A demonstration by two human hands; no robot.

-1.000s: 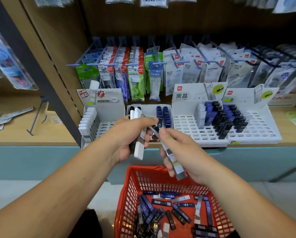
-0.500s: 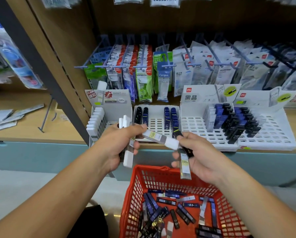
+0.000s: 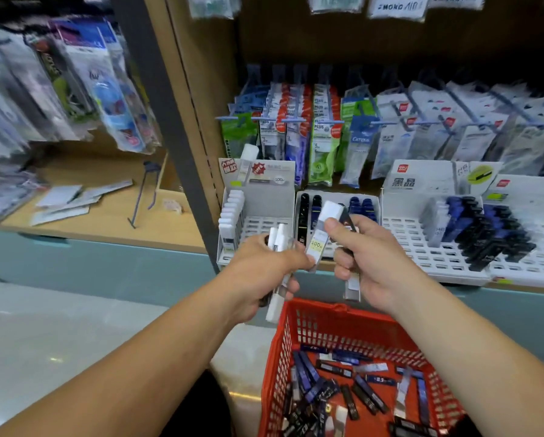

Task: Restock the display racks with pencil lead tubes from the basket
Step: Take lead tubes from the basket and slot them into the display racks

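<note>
Tube [image 3: 322, 234] tipped upright, R hand [image 3: 371, 263]; L hand [image 3: 261, 272] grips bundle [image 3: 278, 244]; racks [image 3: 406, 238] behind.

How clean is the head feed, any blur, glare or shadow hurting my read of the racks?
Head view: motion blur smears the hanging packets at left; the racks, left hand and right hand are fairly sharp, and the 100 on the raised tube reads. Head view: the wide lens bows the shelf post, the shelf's upper back is dark, no glare on the racks.
</note>
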